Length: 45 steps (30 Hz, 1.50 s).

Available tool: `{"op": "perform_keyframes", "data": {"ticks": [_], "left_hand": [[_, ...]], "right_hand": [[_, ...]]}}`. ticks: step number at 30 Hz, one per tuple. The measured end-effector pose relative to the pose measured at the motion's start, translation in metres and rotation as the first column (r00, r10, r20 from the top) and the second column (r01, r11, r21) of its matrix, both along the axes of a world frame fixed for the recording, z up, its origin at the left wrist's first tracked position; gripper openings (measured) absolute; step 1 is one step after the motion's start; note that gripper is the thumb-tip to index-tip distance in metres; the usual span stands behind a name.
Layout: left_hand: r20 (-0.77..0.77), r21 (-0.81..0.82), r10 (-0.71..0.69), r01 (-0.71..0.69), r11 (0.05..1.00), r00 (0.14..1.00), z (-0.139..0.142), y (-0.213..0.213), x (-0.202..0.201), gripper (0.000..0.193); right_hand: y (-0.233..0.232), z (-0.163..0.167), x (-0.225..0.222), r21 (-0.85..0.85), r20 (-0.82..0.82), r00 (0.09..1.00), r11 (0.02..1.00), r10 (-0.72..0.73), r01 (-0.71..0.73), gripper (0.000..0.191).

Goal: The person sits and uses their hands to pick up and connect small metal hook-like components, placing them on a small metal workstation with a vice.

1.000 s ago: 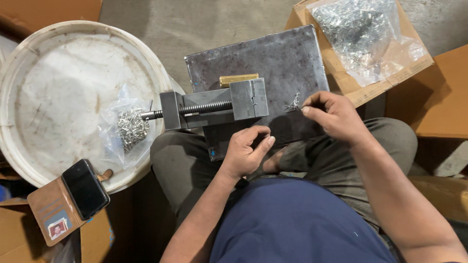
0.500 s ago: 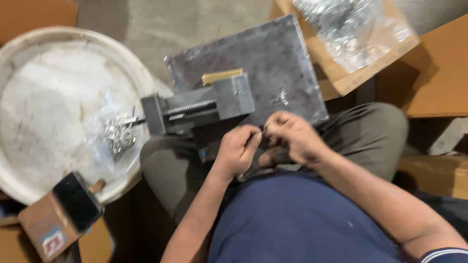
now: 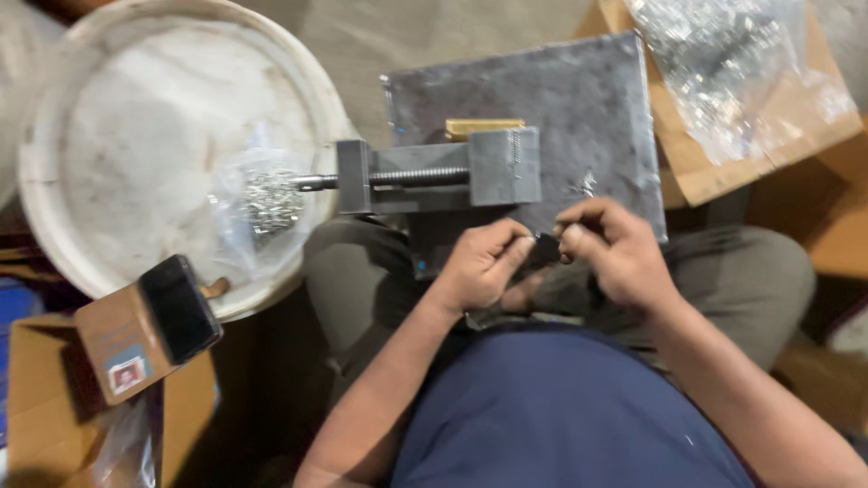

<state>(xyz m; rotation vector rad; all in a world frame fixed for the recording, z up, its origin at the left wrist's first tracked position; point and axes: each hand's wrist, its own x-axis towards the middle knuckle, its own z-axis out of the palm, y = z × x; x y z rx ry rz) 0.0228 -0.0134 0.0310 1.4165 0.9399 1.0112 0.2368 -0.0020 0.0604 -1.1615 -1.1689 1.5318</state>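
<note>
My left hand (image 3: pixel 479 267) and my right hand (image 3: pixel 615 253) meet just below a small grey metal vise (image 3: pixel 443 172). Their fingertips pinch a small dark part (image 3: pixel 547 242) between them; blur hides its shape. The vise lies on a grey metal plate (image 3: pixel 579 99) that rests across my lap. A brass-coloured block (image 3: pixel 484 127) sits behind the vise jaw. A few small shiny metal pieces (image 3: pixel 583 185) lie on the plate near my right hand.
A white round tub lid (image 3: pixel 117 108) at the left carries a clear bag of small metal parts (image 3: pixel 267 203). A phone in a brown wallet case (image 3: pixel 149 325) lies at its lower edge. A cardboard box (image 3: pixel 750 154) at the top right holds another clear bag of metal parts (image 3: pixel 723 63).
My right hand came down from the plate's near right edge to meet my left hand. Both now pinch a small part together. The view shifted and blurred.
</note>
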Motion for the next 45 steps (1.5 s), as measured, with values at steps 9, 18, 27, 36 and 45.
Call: {"op": "perform_keyframes", "data": {"ticks": [9, 18, 27, 36, 45], "left_hand": [[0.252, -0.169, -0.151, 0.197, 0.966, 0.956, -0.019, 0.008, -0.016, 0.019], [0.319, -0.199, -0.079, 0.148, 0.969, 0.944, -0.007, 0.004, -0.020, 0.020], [0.313, -0.159, -0.093, 0.148, 0.976, 0.945, -0.002, 0.003, -0.021, 0.017], [0.265, -0.166, -0.085, 0.132, 0.977, 0.961, 0.000, 0.004, -0.021, 0.014], [0.266, -0.190, -0.061, 0.114, 0.975, 0.962, -0.001, 0.004, -0.018, 0.013]], "right_hand": [[0.014, 0.019, -0.023, 0.448, 0.560, 0.828, 0.833, 0.023, -0.325, 0.013], [0.028, 0.048, -0.039, 0.575, 0.631, 0.753, 0.765, -0.189, -0.290, 0.006], [0.048, 0.073, -0.060, 0.566, 0.746, 0.629, 0.707, -0.220, -0.424, 0.007], [0.048, 0.070, -0.059, 0.592, 0.733, 0.631, 0.697, -0.255, -0.405, 0.008], [0.050, 0.069, -0.060, 0.619, 0.727, 0.637, 0.648, -0.258, -0.444, 0.010]]}}
